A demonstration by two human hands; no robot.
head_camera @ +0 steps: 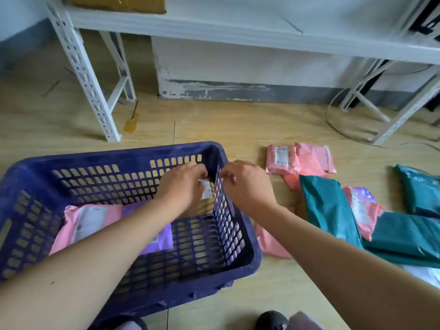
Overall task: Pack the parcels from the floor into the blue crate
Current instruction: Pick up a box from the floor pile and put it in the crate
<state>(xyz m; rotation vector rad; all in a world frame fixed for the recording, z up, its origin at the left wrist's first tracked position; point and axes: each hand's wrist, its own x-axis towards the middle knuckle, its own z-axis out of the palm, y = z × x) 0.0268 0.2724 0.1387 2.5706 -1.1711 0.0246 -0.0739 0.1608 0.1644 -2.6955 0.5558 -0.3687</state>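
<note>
The blue crate (133, 294) stands on the floor at the left. A pink parcel (92, 222) and a purple parcel (158, 244) lie flat inside it. In its far right corner a parcel with a white label (206, 189) stands against the right wall, mostly hidden by my hands. My left hand (183, 184) is inside the crate and grips this parcel. My right hand (247, 184) reaches over the right wall, its curled fingers pinching at the parcel's top edge by the rim. More parcels lie on the floor to the right: pink parcels (300, 159) and teal parcels (328, 206).
A white metal shelf leg (95, 96) stands just behind the crate, with a yellow tag (131, 125) beside it. Another rack leg (402, 115) and cables (338, 129) are at the back right. A dark shoe (272, 320) shows at the bottom edge.
</note>
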